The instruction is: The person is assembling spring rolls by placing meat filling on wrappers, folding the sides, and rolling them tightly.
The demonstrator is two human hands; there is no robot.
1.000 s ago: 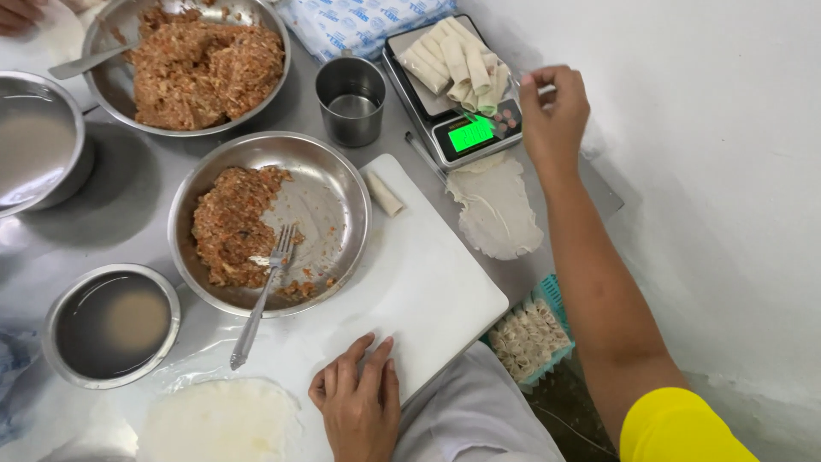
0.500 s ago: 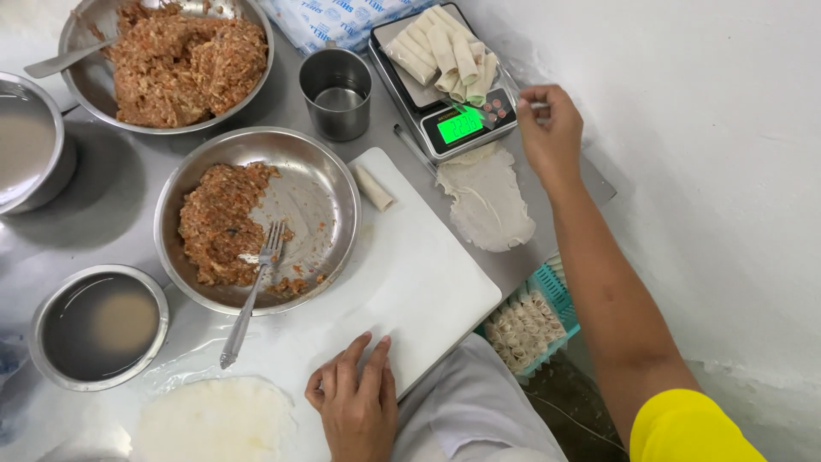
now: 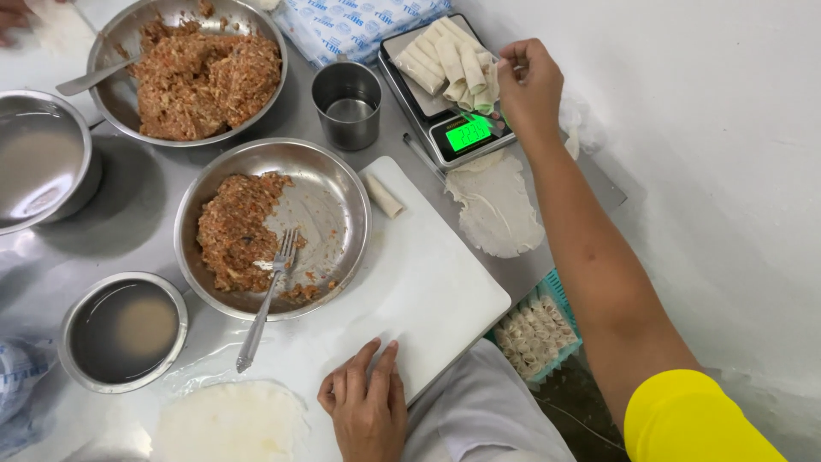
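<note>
My left hand [image 3: 368, 411] lies flat, fingers apart, on the near edge of a white cutting board [image 3: 428, 282] and holds nothing. My right hand [image 3: 530, 85] reaches to a small digital scale [image 3: 469, 133] with a lit green display. Its bent fingertips touch the right side of a pile of pale spring rolls [image 3: 445, 60] on the scale; whether they grip one is unclear. A single rolled spring roll [image 3: 383, 195] lies on the board's far corner. A thin round wrapper [image 3: 496, 201] lies between the board and the scale.
A steel bowl [image 3: 333, 184] holds minced filling and a fork [image 3: 265, 299]. Behind it are a bigger bowl of filling [image 3: 192, 68] and a steel cup [image 3: 346, 103]. A water bowl [image 3: 124, 329], a wrapper stack [image 3: 231, 423], a teal basket [image 3: 534, 329] and another person's hand [image 3: 17, 15] are around.
My right hand has moved from the scale's right edge onto the pile of rolls. The view has shifted slightly. My left hand stays on the board.
</note>
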